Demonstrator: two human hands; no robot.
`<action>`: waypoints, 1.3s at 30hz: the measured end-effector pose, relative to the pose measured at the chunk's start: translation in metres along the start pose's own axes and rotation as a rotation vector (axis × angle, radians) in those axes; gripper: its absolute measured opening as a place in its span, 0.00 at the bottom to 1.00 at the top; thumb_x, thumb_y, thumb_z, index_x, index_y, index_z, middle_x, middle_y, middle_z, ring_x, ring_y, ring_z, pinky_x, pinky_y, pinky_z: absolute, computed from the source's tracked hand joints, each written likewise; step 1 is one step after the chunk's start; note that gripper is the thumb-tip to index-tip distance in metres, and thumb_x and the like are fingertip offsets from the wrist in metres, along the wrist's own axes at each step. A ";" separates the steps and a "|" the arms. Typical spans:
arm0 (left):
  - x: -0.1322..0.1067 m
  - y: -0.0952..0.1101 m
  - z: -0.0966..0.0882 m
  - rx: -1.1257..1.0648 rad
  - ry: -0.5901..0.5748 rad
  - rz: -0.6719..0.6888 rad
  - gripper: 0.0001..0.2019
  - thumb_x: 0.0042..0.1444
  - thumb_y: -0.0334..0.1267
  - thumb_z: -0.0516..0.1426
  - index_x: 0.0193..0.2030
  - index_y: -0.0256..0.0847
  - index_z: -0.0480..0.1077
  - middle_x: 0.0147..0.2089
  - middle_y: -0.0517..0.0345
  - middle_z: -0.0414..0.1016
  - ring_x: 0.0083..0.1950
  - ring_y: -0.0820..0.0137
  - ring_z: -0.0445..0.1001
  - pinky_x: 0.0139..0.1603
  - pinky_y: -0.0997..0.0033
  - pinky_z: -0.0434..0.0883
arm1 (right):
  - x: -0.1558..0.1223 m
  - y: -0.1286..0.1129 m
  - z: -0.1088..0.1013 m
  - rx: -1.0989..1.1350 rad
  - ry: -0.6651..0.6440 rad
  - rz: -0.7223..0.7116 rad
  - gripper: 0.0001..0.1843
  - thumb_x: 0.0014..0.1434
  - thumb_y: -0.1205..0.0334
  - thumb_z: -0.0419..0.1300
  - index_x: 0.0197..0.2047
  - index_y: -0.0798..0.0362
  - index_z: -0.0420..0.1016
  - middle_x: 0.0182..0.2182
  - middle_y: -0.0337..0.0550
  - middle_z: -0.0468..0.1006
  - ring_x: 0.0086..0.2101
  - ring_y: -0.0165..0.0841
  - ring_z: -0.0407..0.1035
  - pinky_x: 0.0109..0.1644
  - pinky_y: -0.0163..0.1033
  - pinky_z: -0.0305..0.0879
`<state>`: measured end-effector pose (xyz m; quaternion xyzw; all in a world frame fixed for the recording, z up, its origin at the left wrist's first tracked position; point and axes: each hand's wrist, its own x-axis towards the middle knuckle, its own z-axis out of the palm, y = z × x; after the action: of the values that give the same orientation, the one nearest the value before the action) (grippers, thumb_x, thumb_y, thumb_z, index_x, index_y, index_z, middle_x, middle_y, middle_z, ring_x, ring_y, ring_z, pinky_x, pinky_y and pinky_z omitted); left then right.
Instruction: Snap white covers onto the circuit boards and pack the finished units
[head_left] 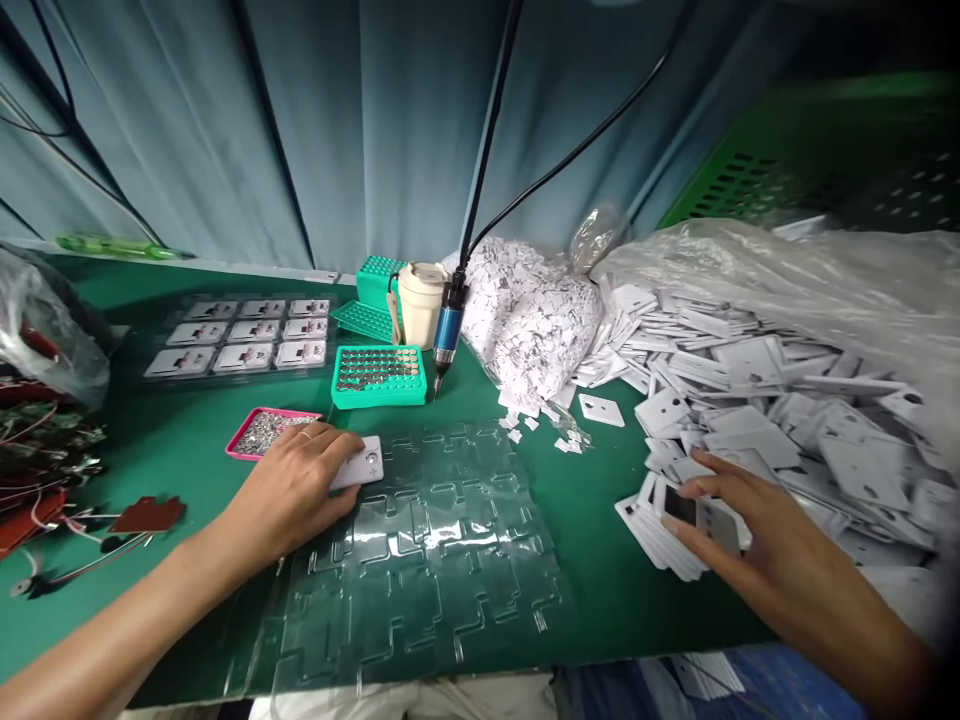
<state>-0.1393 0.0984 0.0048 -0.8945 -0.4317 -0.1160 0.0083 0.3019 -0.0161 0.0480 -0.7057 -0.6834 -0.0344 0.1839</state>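
My left hand (304, 478) is closed on a white plastic casing (369, 462), with its fingers over the casing's left part. It rests at the upper left corner of a clear blister tray (450, 565) and beside a pink-rimmed dish (238, 440) of small metal bits. On the right, my right hand (739, 515) grips a small white casing with a dark window (681, 506) between thumb and fingers. Fanned white plates (645, 535) lie just under and left of that hand. An electric screwdriver (448, 325) hangs point down beyond the clear tray.
A large heap of white plates (750, 370) covers the right side. A bag of small white pieces (525, 310) slumps at the back. Nearby stand a green block of metal parts (379, 376) and a cream cup (421, 300). Filled trays (240, 335) and wired red parts (146, 515) lie left.
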 end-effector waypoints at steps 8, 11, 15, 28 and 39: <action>-0.009 0.001 -0.008 -0.075 -0.027 0.018 0.14 0.59 0.37 0.55 0.51 0.37 0.70 0.53 0.43 0.75 0.56 0.50 0.68 0.51 0.48 0.68 | 0.090 -0.090 0.075 -0.208 -0.272 -0.250 0.16 0.65 0.64 0.49 0.46 0.53 0.78 0.41 0.47 0.81 0.40 0.39 0.76 0.39 0.40 0.71; -0.006 -0.002 -0.017 -0.151 -0.023 0.036 0.14 0.60 0.40 0.58 0.51 0.39 0.71 0.58 0.45 0.71 0.59 0.51 0.66 0.54 0.49 0.68 | 0.106 -0.099 0.099 -0.285 -0.273 -0.272 0.13 0.62 0.66 0.53 0.38 0.55 0.79 0.36 0.50 0.81 0.35 0.42 0.76 0.32 0.41 0.66; 0.029 -0.013 -0.026 -0.132 0.076 -0.021 0.09 0.64 0.37 0.55 0.46 0.38 0.74 0.45 0.50 0.76 0.47 0.61 0.70 0.48 0.60 0.69 | 0.112 -0.100 0.104 -0.355 -0.264 -0.296 0.12 0.60 0.68 0.54 0.30 0.55 0.77 0.29 0.48 0.79 0.28 0.39 0.75 0.27 0.39 0.59; 0.116 -0.025 -0.007 0.112 0.109 -0.065 0.09 0.53 0.24 0.54 0.24 0.32 0.72 0.31 0.42 0.74 0.46 0.53 0.68 0.40 0.58 0.59 | 0.064 -0.080 0.093 -0.152 -0.078 -0.343 0.11 0.63 0.55 0.51 0.39 0.47 0.75 0.31 0.36 0.80 0.20 0.30 0.70 0.20 0.34 0.54; 0.039 0.001 -0.024 -0.128 0.077 -0.108 0.06 0.59 0.32 0.58 0.31 0.39 0.72 0.33 0.57 0.74 0.41 0.64 0.69 0.39 0.65 0.61 | 0.057 -0.133 0.086 0.229 -0.204 -0.425 0.13 0.67 0.56 0.48 0.40 0.47 0.73 0.31 0.39 0.78 0.26 0.30 0.72 0.27 0.34 0.63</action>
<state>-0.1204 0.1251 0.0370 -0.8636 -0.4702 -0.1778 -0.0389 0.1587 0.0644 0.0137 -0.5207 -0.8308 0.0765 0.1813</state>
